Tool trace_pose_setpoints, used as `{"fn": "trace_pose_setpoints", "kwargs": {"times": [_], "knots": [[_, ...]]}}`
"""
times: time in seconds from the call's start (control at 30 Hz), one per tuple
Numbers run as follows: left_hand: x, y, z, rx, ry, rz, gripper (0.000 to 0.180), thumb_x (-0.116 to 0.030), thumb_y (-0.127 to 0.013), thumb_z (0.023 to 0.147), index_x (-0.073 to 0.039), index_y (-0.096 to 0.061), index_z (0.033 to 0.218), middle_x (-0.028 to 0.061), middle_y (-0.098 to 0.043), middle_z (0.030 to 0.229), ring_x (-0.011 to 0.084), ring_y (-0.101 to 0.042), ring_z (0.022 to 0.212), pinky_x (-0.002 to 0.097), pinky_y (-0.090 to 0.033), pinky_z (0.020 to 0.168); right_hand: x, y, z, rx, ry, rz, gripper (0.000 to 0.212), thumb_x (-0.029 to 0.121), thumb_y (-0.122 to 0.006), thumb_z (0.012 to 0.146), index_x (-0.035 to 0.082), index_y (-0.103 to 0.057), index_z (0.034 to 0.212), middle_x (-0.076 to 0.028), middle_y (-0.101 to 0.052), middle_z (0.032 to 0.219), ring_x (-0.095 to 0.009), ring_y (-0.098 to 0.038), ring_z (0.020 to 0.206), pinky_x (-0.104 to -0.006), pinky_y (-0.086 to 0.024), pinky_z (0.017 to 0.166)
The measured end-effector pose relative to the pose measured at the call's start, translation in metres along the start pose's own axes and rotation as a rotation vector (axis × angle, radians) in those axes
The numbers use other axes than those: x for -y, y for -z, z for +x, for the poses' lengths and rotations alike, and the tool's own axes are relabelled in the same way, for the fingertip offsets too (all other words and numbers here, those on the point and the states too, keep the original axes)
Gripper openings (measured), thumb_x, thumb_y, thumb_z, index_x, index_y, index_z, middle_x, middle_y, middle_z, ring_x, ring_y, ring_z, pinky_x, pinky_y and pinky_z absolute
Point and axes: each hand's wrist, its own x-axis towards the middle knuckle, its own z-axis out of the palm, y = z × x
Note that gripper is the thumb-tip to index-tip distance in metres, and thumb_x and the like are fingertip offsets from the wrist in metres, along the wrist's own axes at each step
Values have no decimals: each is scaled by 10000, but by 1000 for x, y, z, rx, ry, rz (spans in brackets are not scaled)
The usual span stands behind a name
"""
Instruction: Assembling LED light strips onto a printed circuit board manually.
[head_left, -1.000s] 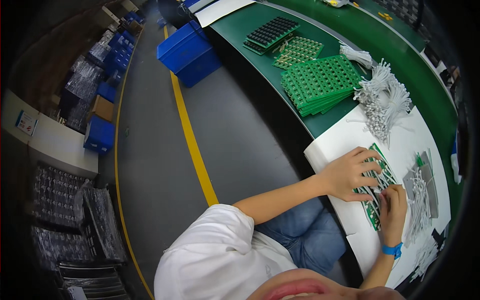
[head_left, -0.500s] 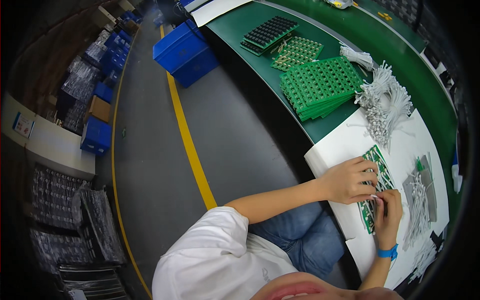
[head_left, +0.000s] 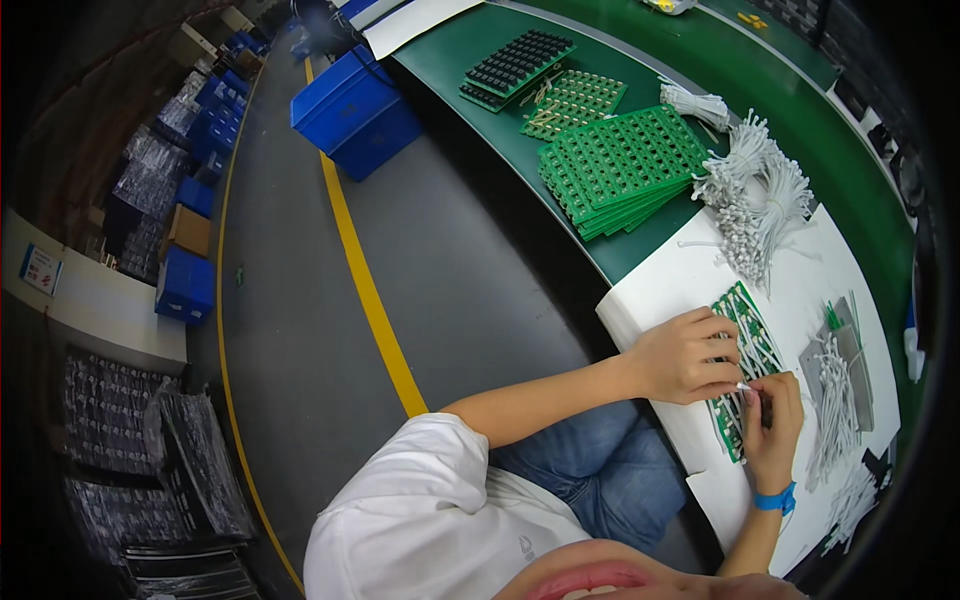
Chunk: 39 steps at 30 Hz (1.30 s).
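A green circuit board (head_left: 757, 345) with white cables across it lies on white paper in front of me. My left hand (head_left: 688, 356) reaches over its left side, fingers curled, fingertips against a small white connector (head_left: 742, 387) on a cable. From the lower right, my right hand (head_left: 774, 425), with a blue band at the wrist, pinches the same connector between thumb and fingers. The two hands meet just above the board, and part of the board is hidden under them.
Beyond the paper (head_left: 655, 290) sit stacked green boards (head_left: 625, 160), boards with black parts (head_left: 520, 62) and white cable bundles (head_left: 760, 195). Loose white cables (head_left: 835, 410) lie by a grey tray (head_left: 858, 375) on the right. Blue bins (head_left: 355, 110) stand on the floor beside the table.
The view has shifted slightly, so the table things sit a little further left. Both hands stay over the same board, fingertips together at the connector.
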Motion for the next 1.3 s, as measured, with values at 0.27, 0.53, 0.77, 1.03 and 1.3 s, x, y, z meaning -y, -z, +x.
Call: {"fn": "trace_pose_setpoints", "kwargs": {"times": [0.27, 0.53, 0.77, 1.03, 1.3], "knots": [[0, 2, -1, -4, 25, 5, 181, -236, -853, 808, -163, -756, 943, -28, -676, 994, 243, -648, 1071, 377, -521, 834, 12, -3, 4, -53, 37, -39, 220, -53, -758, 801, 15, -630, 967, -140, -586, 908, -314, -578, 797, -411, -461, 713], [-2, 0, 0, -50, 32, 12, 180, -220, -838, 824, -150, -750, 964, 9, -677, 1037, 265, -647, 1064, 389, -507, 816, 9, 1, 6, -53, 6, -23, 186, -48, -730, 831, 18, -590, 934, -143, -561, 877, -321, -548, 779, -417, -438, 699], [-3, 4, 3, -55, 22, 38, 193, -182, -867, 788, -157, -782, 959, 1, -705, 1069, 241, -664, 1042, 357, -512, 792, 11, 0, 5, -53, -17, 14, 164, -48, -725, 850, 12, -600, 937, -142, -584, 875, -304, -582, 742, -400, -457, 654], [0, 7, 4, 14, 57, 32, 194, -177, -852, 805, -126, -758, 967, 10, -696, 1073, 253, -663, 1054, 372, -524, 821, 8, -5, 6, -38, 27, 45, 151, -53, -737, 862, 15, -646, 961, -116, -633, 884, -259, -633, 659, -362, -480, 567], [-7, 9, 1, -10, 57, 17, 194, -175, -851, 811, -121, -757, 972, 21, -699, 1071, 261, -666, 1058, 378, -530, 836, 15, -8, 4, -91, -4, 77, 154, -55, -726, 868, 2, -668, 998, -127, -635, 887, -253, -658, 689, -345, -499, 584]]}}
